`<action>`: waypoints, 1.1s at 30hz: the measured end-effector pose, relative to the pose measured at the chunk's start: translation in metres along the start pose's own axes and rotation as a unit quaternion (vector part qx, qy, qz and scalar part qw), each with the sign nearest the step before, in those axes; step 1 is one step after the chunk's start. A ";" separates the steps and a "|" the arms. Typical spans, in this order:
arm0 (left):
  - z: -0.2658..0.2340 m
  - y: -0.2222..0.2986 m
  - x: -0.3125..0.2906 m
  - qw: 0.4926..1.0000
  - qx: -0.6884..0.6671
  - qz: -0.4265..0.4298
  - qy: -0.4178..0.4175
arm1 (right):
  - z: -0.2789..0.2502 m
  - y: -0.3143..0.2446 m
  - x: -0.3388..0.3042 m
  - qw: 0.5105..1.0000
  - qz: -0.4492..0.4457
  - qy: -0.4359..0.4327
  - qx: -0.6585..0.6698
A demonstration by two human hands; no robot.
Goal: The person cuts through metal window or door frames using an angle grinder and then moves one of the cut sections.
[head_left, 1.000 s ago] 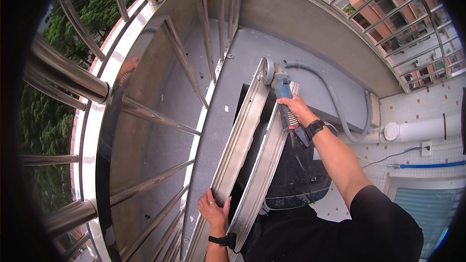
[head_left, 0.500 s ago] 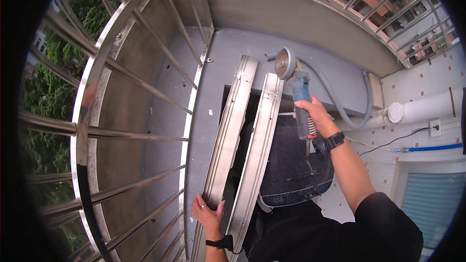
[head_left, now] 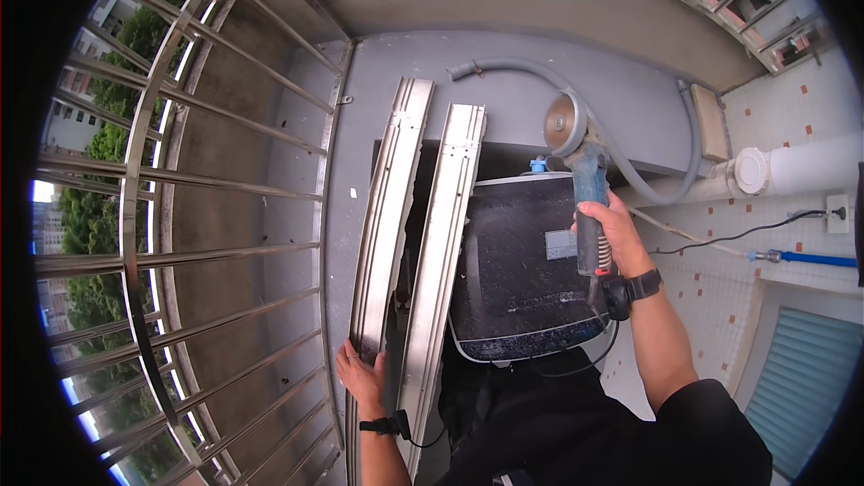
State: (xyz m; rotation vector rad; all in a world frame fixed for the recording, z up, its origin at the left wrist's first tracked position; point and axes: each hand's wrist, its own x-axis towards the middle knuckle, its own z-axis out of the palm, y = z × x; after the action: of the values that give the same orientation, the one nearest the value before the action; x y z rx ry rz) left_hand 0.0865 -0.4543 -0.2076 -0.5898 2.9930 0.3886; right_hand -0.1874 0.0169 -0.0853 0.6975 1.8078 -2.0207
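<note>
Grinder [head_left: 590,184] in right hand [head_left: 614,229]; left [head_left: 363,381] touches rail [head_left: 385,225]

Soft daylight glints on the metal strips [head_left: 387,207], and fisheye distortion bows the railing [head_left: 225,254].

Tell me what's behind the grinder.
Behind the grinder, parts of a black panel and a grey hose show; what it and the right hand cover cannot be seen.
</note>
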 end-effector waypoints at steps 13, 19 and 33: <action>0.002 0.003 -0.002 0.997 0.020 -0.062 -0.029 | -0.054 0.010 -0.003 1.000 0.010 -0.012 0.010; 0.004 0.000 0.001 0.997 0.006 -0.065 -0.045 | -0.021 0.001 0.003 1.000 0.008 -0.022 0.006; 0.012 -0.001 -0.011 0.998 -0.022 -0.048 0.019 | 0.034 -0.015 0.014 0.995 0.026 -0.068 -0.073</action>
State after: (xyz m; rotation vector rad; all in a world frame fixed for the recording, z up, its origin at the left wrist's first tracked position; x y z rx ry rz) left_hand 0.0972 -0.4481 -0.2185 -0.7513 2.9837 0.4424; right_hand -0.2119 -0.0140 -0.0786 0.5462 1.8165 -1.8341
